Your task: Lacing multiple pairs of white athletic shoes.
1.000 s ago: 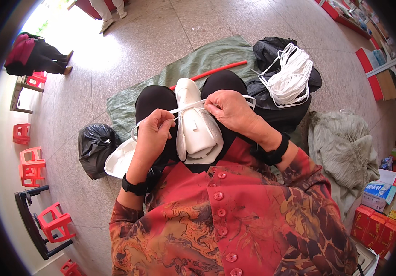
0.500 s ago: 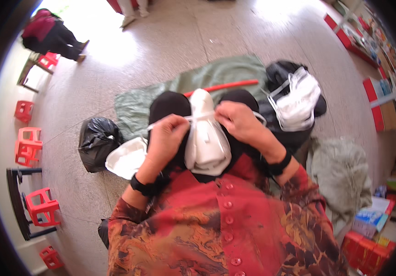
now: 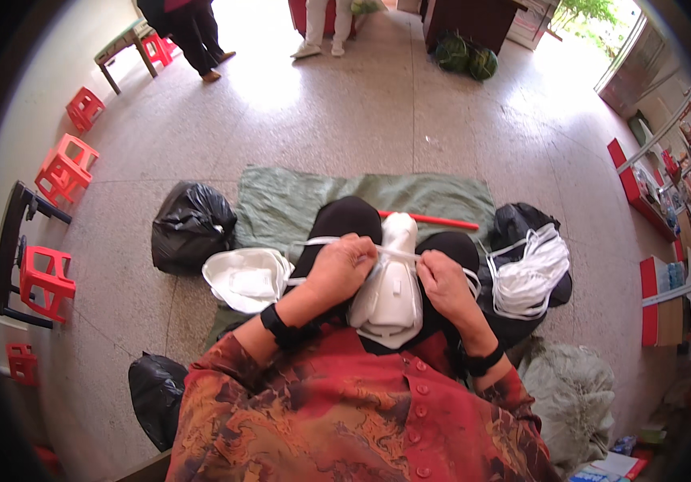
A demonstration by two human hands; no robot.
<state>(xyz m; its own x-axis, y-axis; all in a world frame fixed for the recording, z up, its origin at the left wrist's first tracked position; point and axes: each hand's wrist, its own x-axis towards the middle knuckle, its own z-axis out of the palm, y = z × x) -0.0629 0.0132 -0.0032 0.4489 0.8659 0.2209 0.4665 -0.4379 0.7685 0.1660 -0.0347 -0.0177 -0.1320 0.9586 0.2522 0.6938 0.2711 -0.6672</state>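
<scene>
Your left hand (image 3: 344, 269) is curled tight around a white strap (image 3: 398, 253) over your lap, and your right hand (image 3: 440, 281) pinches the same strap just beside it. Compared with a second ago, both hands sit closer together above the stack of white masks (image 3: 390, 293) resting between your knees, and your head has tipped up, so more floor shows. Largest first: a green cloth (image 3: 297, 201) lies spread under your legs. On your right, an open black bag (image 3: 522, 225) holds a heap of white masks with straps (image 3: 530, 273). At your left, a knotted black bag (image 3: 191, 229) sits beside a loose white mask pile (image 3: 245, 277).
</scene>
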